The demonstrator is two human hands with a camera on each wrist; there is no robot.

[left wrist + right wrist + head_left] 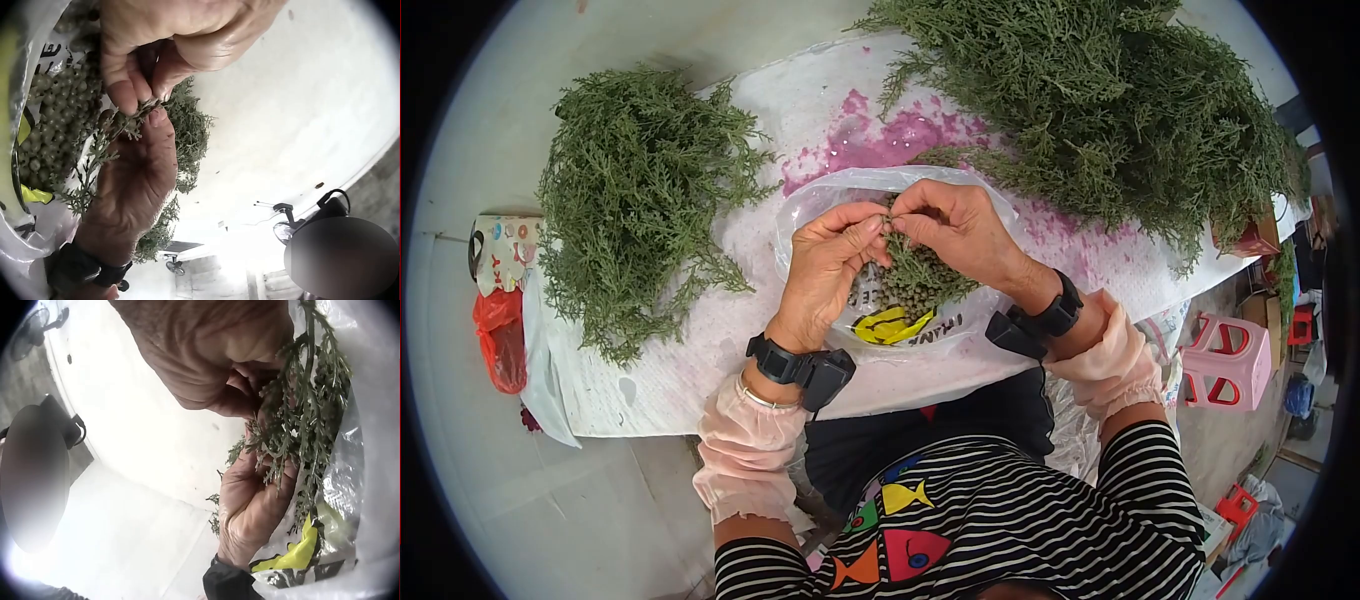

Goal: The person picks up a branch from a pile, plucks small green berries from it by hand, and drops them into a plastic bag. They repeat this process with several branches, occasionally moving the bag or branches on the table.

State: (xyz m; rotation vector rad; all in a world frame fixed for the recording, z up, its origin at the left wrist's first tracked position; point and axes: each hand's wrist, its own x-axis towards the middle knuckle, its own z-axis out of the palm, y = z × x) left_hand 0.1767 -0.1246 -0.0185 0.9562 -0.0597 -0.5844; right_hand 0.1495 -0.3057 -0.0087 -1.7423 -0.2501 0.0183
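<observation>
My left hand [825, 270] and my right hand [965, 230] meet over a clear plastic bag [800, 220]. Between thumb and finger, each pinches a green scaly-leaved conifer sprig [306, 406], their fingertips close together. The sprig hangs down over the bag's mouth. Inside the bag lie many small round grey-green berries [53, 119], above a yellow printed patch [893, 326] and black letters. In the left wrist view, the right hand [134, 181] is below the sprig; the right wrist view shows the left hand [256, 506] behind the foliage.
A heap of conifer branches [645, 200] lies on the left of the white-covered table [700, 375]. A larger heap [1090, 110] fills the far right. Purple stains [880, 145] mark the cover behind the bag. Right of the table stands a pink stool [1228, 360].
</observation>
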